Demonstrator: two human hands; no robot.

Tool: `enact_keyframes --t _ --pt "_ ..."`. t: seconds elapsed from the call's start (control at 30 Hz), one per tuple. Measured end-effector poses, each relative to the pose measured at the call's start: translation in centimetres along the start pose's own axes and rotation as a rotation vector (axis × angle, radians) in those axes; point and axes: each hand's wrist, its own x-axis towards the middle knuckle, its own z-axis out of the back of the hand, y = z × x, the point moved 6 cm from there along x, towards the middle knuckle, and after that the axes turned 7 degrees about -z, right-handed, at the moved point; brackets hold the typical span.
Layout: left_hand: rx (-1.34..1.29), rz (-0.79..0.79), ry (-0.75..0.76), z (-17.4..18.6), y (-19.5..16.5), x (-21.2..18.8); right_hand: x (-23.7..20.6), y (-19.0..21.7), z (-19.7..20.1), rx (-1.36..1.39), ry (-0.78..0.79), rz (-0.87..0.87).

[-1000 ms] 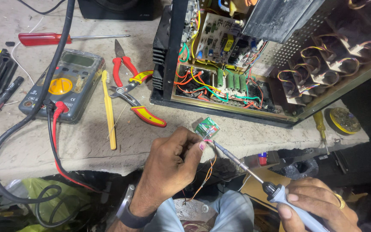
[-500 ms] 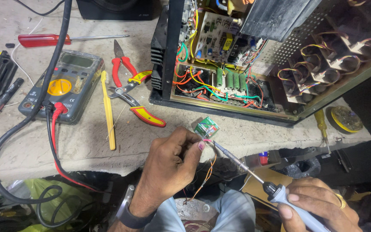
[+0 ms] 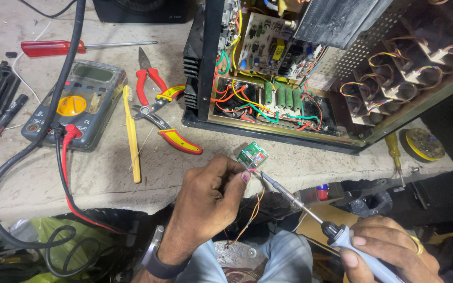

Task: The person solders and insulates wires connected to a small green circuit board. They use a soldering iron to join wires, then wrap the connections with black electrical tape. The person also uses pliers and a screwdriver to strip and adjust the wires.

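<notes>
- Nothing much has moved; both your hands stay put.
- Your right hand (image 3: 389, 251) grips the soldering iron (image 3: 310, 209).
- Your left hand (image 3: 205, 204) pinches thin wires (image 3: 252, 209) at the little green part (image 3: 252, 155) by the table edge.
- Farther off, the open metal box (image 3: 310, 78) holds boards and colored wires.

From my feed the light is soft and even, falling from above onto the pale worktop (image 3: 106, 199), which reads bright but not blown out. Shadows are faint and short: a thin one under the pliers (image 3: 166, 118) and the yellow tool (image 3: 131, 133). Below the worktop edge the picture drops into deep shade, and the right side is nearly black. I see a mild glare on the multimeter (image 3: 77, 105) screen. Focus is sharp in the middle; the corners bend slightly from the wide lens, and the right hand (image 3: 389, 251) looks a little soft
</notes>
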Motion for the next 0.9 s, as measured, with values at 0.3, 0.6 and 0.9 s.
enact_keyframes --t 0.3,0.6,0.9 --pt "0.010 0.011 0.007 -0.04 0.00 -0.03 0.01 -0.08 0.16 0.007 -0.023 0.020" --pt "-0.004 0.033 0.015 -0.15 0.26 -0.04 -0.01 -0.16 0.22 0.040 -0.007 -0.016" --pt "-0.019 0.038 0.034 -0.16 0.37 0.05 0.11 -0.08 0.08 -0.008 0.003 0.016"
